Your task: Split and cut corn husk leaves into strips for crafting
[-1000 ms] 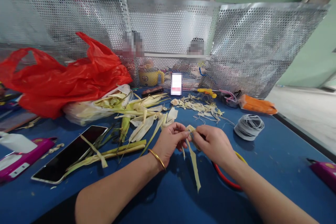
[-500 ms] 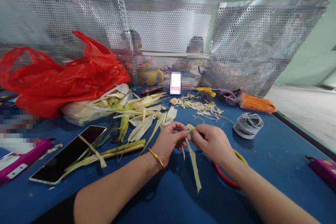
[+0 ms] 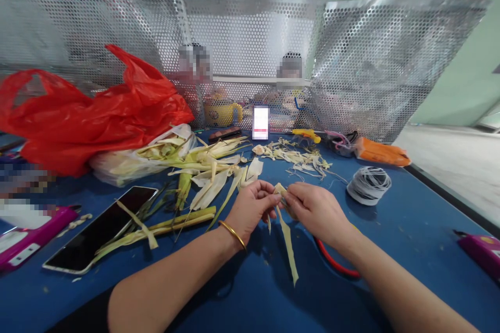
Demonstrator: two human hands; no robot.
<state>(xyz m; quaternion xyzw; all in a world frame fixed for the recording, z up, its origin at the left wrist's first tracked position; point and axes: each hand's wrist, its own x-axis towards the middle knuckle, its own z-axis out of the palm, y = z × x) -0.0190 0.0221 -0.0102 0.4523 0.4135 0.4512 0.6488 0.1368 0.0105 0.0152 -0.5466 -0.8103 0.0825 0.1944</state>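
Close together over the blue table [image 3: 250,296], both my hands pinch pale corn husk strips. My left hand [image 3: 255,205], with a gold bangle at the wrist, closes thumb and fingers on the left part. My right hand [image 3: 312,208] grips the right part, its fingertips partly hidden. One long husk strip [image 3: 288,247] hangs down between the hands, with a shorter end beside it. Under my right wrist lies a red and yellow ring-shaped thing [image 3: 336,263], partly covered by the arm. Loose corn husks [image 3: 213,187] lie beyond my left hand.
A dark-screened tablet or large phone [image 3: 101,229] lies at left under husk strips, near a purple device [image 3: 42,234]. Behind are a red plastic bag [image 3: 101,114], husk scraps [image 3: 299,156] and a perforated metal screen [image 3: 253,31]. At right sit grey yarn [image 3: 369,186] and an orange packet [image 3: 383,152].
My right hand has shifted slightly, covering more of the yellow part of the ring. The husk between my fingers has turned a little; the long strip still hangs down.
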